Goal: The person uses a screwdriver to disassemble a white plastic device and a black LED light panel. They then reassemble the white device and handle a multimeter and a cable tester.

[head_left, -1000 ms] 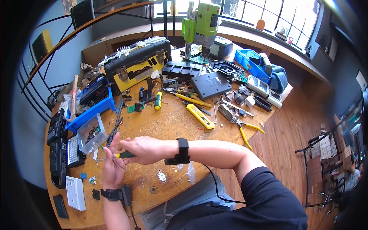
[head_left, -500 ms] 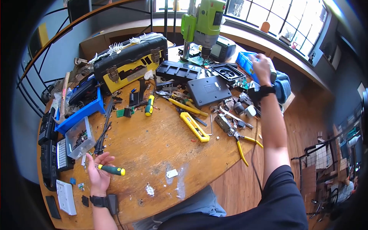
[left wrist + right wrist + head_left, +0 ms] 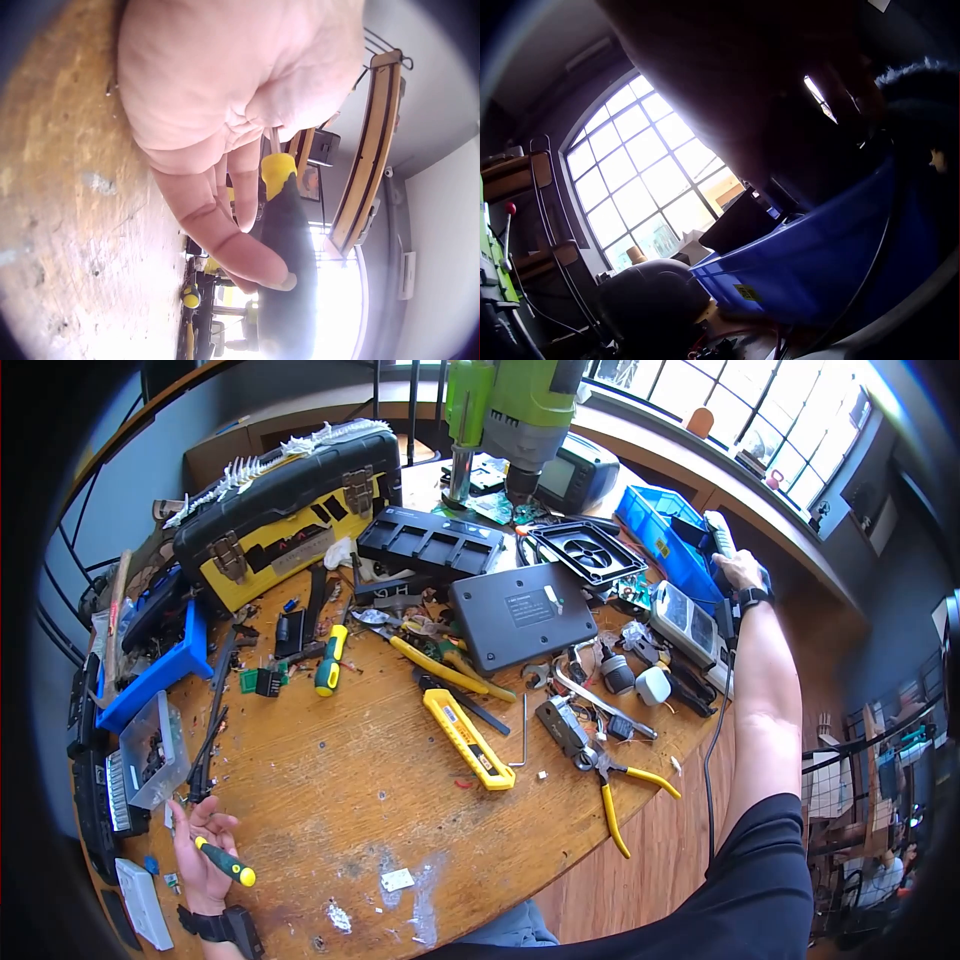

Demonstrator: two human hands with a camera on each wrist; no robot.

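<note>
Low on the left of the head view, my left hand (image 3: 203, 872) holds a screwdriver (image 3: 228, 862) with a green and yellow handle. The left wrist view shows its metal shaft running into the hand beside the thumb, while the dark handle (image 3: 289, 217) points away past a bent finger. My right hand (image 3: 742, 570) is at the far right, at the near end of a blue bin (image 3: 655, 550), right against a pale grey device (image 3: 720, 532). In the right wrist view this hand (image 3: 727, 82) is a dark shape above the bin's wall (image 3: 802, 251); I cannot tell what its fingers grip.
A yellow utility knife (image 3: 468, 740), yellow-handled pliers (image 3: 612, 800) and another screwdriver (image 3: 331, 660) lie on the wooden table (image 3: 330, 790). Farther back stand a green drill press (image 3: 525, 420) and a black and yellow toolbox (image 3: 290, 545). A cable (image 3: 714, 760) hangs beside the right arm.
My right hand has left the screwdriver and reached across to the blue bin, then shifted to its near end. The left hand keeps the screwdriver. A small white piece now lies on the table.
</note>
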